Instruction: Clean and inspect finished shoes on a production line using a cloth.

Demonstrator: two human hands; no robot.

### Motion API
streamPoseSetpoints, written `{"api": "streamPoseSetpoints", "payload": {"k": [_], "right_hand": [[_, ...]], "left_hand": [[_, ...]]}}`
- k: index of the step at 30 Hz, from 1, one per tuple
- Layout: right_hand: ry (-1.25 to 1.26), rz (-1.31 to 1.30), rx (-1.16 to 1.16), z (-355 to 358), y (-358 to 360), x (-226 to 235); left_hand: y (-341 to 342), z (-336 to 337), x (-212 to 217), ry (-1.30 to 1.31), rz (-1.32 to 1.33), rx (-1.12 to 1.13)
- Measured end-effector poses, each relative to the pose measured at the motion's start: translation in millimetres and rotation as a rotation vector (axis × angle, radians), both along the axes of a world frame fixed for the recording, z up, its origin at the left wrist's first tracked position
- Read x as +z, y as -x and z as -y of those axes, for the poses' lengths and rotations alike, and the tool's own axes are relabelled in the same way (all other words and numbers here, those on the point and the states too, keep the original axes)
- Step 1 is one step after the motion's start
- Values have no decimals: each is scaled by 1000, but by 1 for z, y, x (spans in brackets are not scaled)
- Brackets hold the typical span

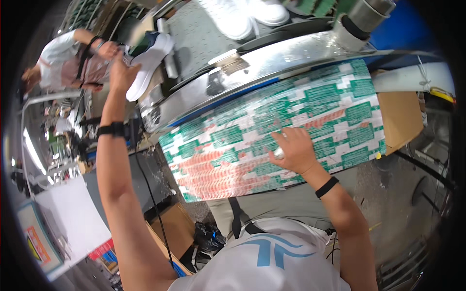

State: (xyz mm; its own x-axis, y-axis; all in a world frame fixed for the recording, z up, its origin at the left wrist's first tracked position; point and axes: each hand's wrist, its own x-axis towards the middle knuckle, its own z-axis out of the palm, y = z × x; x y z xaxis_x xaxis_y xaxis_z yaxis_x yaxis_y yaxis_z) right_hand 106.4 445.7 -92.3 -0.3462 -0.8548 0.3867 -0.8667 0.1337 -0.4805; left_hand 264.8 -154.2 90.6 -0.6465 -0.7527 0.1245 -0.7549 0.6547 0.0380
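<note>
At the upper left my left hand (123, 73) reaches out, closed on the side of a white shoe (148, 68) with a dark lining. The shoe is tilted, and part of it lies hidden behind my fingers. My right hand (297, 151) is over a board (228, 140) covered with green, white and red printed sheeting. Between its curled thumb and fingers sits a small white object (279, 153), whose kind I cannot make out.
Beyond the board runs a metal-edged conveyor (194, 48) carrying white shoes (269, 13). A co-worker (63, 58) stands at the far left, a hand close to mine. Cardboard (399, 116) is at the right; a black cable (150, 189) hangs beside my left arm.
</note>
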Motion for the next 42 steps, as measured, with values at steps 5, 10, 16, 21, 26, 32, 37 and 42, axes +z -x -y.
{"api": "streamPoseSetpoints", "payload": {"k": [5,10,16,21,26,32,37,42], "right_hand": [[-24,45,23,0,2,-2],[-17,61,3,0,3,-4],[-37,92,12,-2,-1,-7],[5,70,-15,-3,-2,-8],[40,39,-24,-1,1,-8],[47,36,4,-2,-2,-1],[25,28,35,-1,-6,-3],[44,138,-35,-4,-9,-2]], "left_hand": [[168,-110,-43,-441,-363,-146],[296,-105,-104,-937,-381,180],[272,-71,-125,-1044,-587,131],[198,-107,-54,-1383,-769,89],[93,-151,17,-1354,-881,99],[-70,-321,-12,-616,-787,72],[-101,-452,-81,-682,-783,416],[-109,-494,-126,-609,-674,312]]}}
